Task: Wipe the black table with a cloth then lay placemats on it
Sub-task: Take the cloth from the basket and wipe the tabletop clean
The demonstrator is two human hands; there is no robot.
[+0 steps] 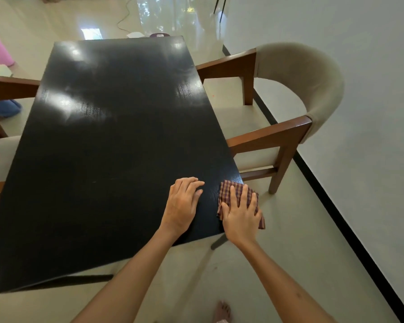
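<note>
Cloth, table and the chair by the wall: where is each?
cloth (224,192): head view, checked top corner.
table (117,136): head view, bare middle of top.
chair (301,73): head view, curved padded backrest.

A single wide-angle view from the person's head looks forward and steeply down over the near right corner of the black table (107,141); both forearms reach in from the bottom edge; the floor (278,241) and a chair (289,89) fill the right side.
</note>
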